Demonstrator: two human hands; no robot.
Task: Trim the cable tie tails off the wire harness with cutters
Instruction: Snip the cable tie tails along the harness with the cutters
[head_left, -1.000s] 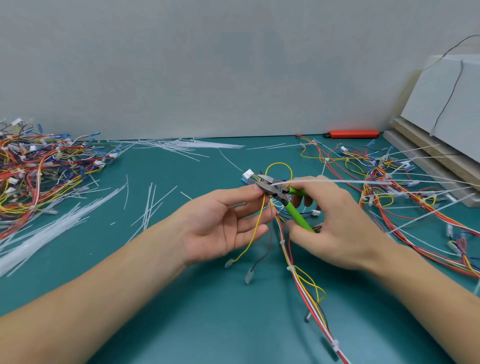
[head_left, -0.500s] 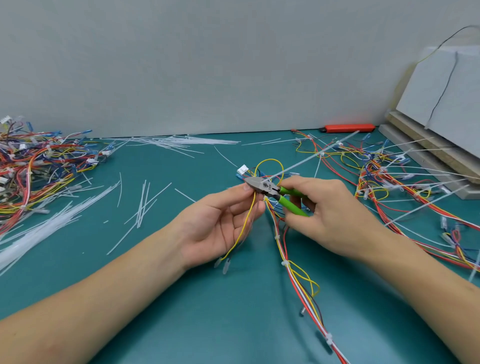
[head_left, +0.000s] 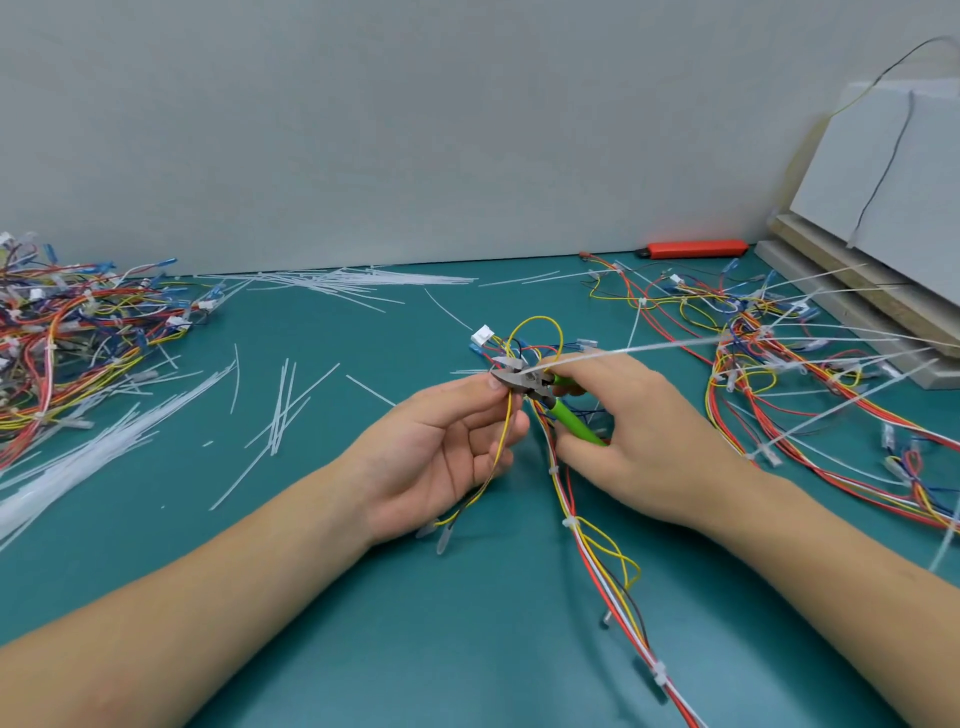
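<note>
A wire harness (head_left: 597, 561) of red, yellow, white and black wires runs from the centre toward the lower right, bound by white ties. My left hand (head_left: 436, 452) pinches its upper end, and a yellow wire hangs across the palm. My right hand (head_left: 639, 441) grips green-handled cutters (head_left: 550, 397). Their steel jaws sit at the harness beside my left fingertips. A long white cable tie tail (head_left: 665, 345) sticks out to the right from the jaws. A white connector (head_left: 483, 335) lies just behind.
A heap of harnesses (head_left: 67, 343) lies at the left. More harnesses with long tie tails (head_left: 810, 364) spread at the right. Cut white tails (head_left: 280, 410) litter the teal mat. An orange knife (head_left: 696, 248) lies by the wall. Boards (head_left: 883, 197) lean at the right.
The long tie tail swung from pointing up-right back down to nearly level. Both hands stay together at the harness, with the cutter jaws at the same spot.
</note>
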